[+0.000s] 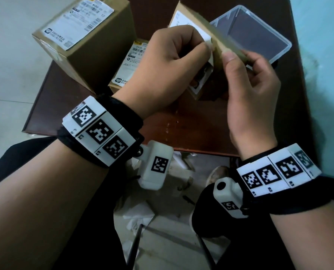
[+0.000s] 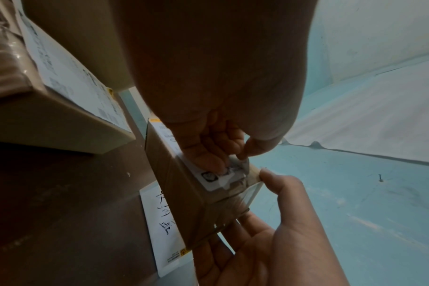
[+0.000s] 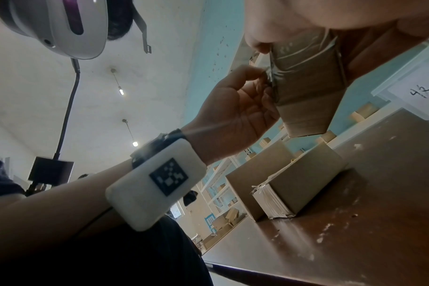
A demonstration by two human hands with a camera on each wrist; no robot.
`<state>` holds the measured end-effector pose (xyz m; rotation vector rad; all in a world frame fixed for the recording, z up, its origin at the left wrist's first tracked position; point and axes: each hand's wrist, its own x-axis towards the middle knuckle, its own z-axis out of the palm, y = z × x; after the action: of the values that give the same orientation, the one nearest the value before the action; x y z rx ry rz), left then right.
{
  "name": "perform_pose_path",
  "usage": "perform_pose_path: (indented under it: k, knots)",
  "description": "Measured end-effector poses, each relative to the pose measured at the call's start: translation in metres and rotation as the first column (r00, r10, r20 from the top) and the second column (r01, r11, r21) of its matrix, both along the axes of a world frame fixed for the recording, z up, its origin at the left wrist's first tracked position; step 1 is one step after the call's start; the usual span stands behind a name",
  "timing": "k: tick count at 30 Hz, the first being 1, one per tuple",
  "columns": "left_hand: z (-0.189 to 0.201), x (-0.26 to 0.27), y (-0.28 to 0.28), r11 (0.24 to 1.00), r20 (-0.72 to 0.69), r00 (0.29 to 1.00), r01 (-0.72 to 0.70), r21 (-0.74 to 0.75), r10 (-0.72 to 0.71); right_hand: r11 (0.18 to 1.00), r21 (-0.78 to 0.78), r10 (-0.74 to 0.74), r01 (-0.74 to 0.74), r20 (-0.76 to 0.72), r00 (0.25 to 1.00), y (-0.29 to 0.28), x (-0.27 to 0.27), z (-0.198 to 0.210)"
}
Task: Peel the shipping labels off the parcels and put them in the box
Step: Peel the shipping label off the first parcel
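We see a storeroom or parcel-handling room. In the right wrist view, white metal shelving racks (image 3: 223,185) along the far wall hold many brown cardboard boxes (image 3: 229,216), and bare bulbs (image 3: 121,91) hang from a plain white ceiling. The walls are painted pale turquoise (image 3: 216,38). Labelled brown cardboard parcels (image 1: 80,39) stand at the far left corner of the scuffed dark brown wooden bench (image 1: 191,129).

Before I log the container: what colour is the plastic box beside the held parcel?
Clear, colourless plastic box; the dark tabletop shows through. Best in the head view.
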<state>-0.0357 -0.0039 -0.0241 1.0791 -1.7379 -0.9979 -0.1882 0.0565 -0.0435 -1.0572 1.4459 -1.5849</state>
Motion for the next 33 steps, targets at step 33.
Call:
perform_pose_path:
  k: [33]
  knots:
    - [-0.0043,-0.006,0.0062,0.992,-0.064,0.998,-0.013,-0.124,0.005,0.995,0.026,0.097,-0.098,0.033,0.995,-0.0002,0.001,-0.002]
